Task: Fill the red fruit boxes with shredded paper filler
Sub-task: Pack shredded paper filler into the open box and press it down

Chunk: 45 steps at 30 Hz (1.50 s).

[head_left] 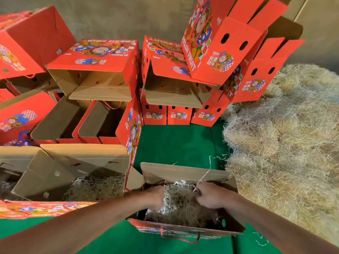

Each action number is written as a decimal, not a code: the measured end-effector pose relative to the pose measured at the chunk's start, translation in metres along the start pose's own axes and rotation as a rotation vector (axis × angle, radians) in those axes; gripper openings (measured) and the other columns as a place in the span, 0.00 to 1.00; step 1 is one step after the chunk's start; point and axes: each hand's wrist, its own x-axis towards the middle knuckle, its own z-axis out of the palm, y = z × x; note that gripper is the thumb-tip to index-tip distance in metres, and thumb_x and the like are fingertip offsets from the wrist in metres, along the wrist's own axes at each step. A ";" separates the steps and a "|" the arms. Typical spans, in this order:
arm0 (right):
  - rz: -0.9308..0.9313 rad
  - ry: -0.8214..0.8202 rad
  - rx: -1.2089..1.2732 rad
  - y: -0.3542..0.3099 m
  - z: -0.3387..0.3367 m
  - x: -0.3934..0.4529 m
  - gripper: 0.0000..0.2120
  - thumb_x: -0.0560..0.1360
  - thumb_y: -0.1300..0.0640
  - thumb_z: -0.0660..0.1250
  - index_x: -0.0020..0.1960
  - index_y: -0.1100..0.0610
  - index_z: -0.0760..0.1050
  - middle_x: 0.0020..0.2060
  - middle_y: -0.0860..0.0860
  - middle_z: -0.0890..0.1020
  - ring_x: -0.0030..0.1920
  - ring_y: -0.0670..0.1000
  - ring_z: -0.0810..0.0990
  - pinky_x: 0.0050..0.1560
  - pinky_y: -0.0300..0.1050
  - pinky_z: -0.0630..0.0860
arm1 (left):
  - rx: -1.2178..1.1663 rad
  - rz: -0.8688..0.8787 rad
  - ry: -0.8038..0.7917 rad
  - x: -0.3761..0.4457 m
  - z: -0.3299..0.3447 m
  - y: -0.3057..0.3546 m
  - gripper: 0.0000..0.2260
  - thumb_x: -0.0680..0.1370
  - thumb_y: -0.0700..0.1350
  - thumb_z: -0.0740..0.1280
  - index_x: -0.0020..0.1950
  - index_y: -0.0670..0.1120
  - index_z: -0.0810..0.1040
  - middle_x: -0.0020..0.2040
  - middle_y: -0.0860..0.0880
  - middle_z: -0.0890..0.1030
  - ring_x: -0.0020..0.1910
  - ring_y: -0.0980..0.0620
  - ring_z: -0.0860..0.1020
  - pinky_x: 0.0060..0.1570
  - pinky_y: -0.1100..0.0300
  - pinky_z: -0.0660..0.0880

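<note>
A heap of shredded paper filler [286,136] covers the right side of the green tabletop [174,143], its edge just beside the open red box [185,230] nearest the person. Stacked empty boxes [102,57] wall off the back and left; bare green lies between them and the near box. Both forearms reach into that box. The left hand [156,197] and right hand [211,196] have fingers curled into one clump of filler [178,197] inside it.
</note>
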 end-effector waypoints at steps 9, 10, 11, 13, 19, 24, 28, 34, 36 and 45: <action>-0.364 0.113 -0.371 -0.019 -0.006 -0.028 0.08 0.77 0.67 0.63 0.54 0.59 0.78 0.52 0.57 0.81 0.52 0.56 0.81 0.51 0.44 0.75 | 0.453 0.359 0.167 -0.028 -0.013 0.011 0.12 0.76 0.32 0.63 0.58 0.39 0.78 0.56 0.39 0.79 0.53 0.40 0.80 0.53 0.47 0.78; -0.349 0.037 -0.461 -0.030 0.000 -0.018 0.09 0.78 0.67 0.63 0.56 0.61 0.78 0.55 0.60 0.81 0.55 0.58 0.80 0.53 0.48 0.75 | 0.504 0.365 0.093 -0.024 -0.010 0.020 0.09 0.77 0.34 0.64 0.55 0.38 0.80 0.53 0.38 0.81 0.50 0.39 0.81 0.48 0.49 0.78; -0.304 -0.054 -0.579 -0.039 0.010 -0.006 0.11 0.79 0.66 0.64 0.60 0.62 0.78 0.59 0.61 0.80 0.60 0.59 0.79 0.55 0.50 0.75 | 0.587 0.321 -0.026 -0.015 -0.003 0.028 0.09 0.80 0.37 0.63 0.55 0.38 0.81 0.54 0.38 0.82 0.50 0.39 0.80 0.47 0.50 0.77; -0.270 -0.137 -0.787 -0.048 0.027 0.015 0.16 0.80 0.62 0.66 0.67 0.59 0.76 0.66 0.58 0.77 0.66 0.60 0.76 0.59 0.54 0.76 | 0.753 0.209 -0.226 0.008 0.008 0.035 0.11 0.82 0.43 0.63 0.62 0.41 0.79 0.59 0.42 0.81 0.51 0.43 0.79 0.51 0.51 0.76; -0.314 -0.101 -0.913 -0.024 0.063 0.048 0.20 0.84 0.54 0.57 0.75 0.55 0.68 0.75 0.58 0.67 0.74 0.62 0.66 0.68 0.59 0.70 | 0.751 0.227 -0.331 0.049 0.042 0.007 0.16 0.81 0.45 0.65 0.68 0.43 0.77 0.65 0.41 0.78 0.59 0.42 0.78 0.63 0.47 0.73; -0.184 -0.234 -0.825 0.010 0.068 0.055 0.21 0.86 0.52 0.52 0.77 0.54 0.64 0.77 0.57 0.65 0.75 0.60 0.64 0.70 0.59 0.67 | 0.761 0.139 -0.322 0.055 0.049 -0.017 0.15 0.81 0.45 0.66 0.63 0.38 0.79 0.61 0.38 0.80 0.58 0.41 0.80 0.61 0.48 0.76; -0.110 -0.253 -0.728 0.014 0.057 0.049 0.18 0.84 0.54 0.56 0.71 0.59 0.71 0.69 0.59 0.74 0.70 0.60 0.72 0.67 0.56 0.70 | 0.807 0.127 -0.347 0.046 0.043 -0.020 0.05 0.78 0.48 0.68 0.49 0.48 0.82 0.52 0.47 0.82 0.51 0.46 0.80 0.54 0.51 0.78; -0.177 -0.304 -0.926 0.019 0.040 0.029 0.15 0.82 0.62 0.61 0.68 0.61 0.73 0.66 0.60 0.77 0.66 0.63 0.76 0.60 0.59 0.76 | 0.904 0.191 -0.379 0.046 0.032 -0.010 0.16 0.79 0.33 0.67 0.66 0.32 0.74 0.70 0.35 0.73 0.67 0.37 0.74 0.65 0.45 0.73; -0.259 -0.167 -0.954 0.012 0.039 0.024 0.15 0.81 0.63 0.61 0.68 0.59 0.72 0.64 0.61 0.78 0.61 0.64 0.79 0.50 0.58 0.78 | 0.776 0.275 -0.278 0.043 0.023 -0.005 0.14 0.77 0.30 0.65 0.62 0.33 0.77 0.64 0.35 0.76 0.63 0.38 0.76 0.64 0.45 0.74; -0.293 -0.149 -0.742 0.002 0.081 0.052 0.20 0.84 0.49 0.57 0.69 0.59 0.74 0.66 0.63 0.75 0.66 0.64 0.74 0.64 0.58 0.72 | 0.636 0.274 -0.132 0.073 0.040 0.011 0.27 0.73 0.30 0.71 0.71 0.34 0.70 0.70 0.34 0.73 0.68 0.39 0.74 0.67 0.46 0.72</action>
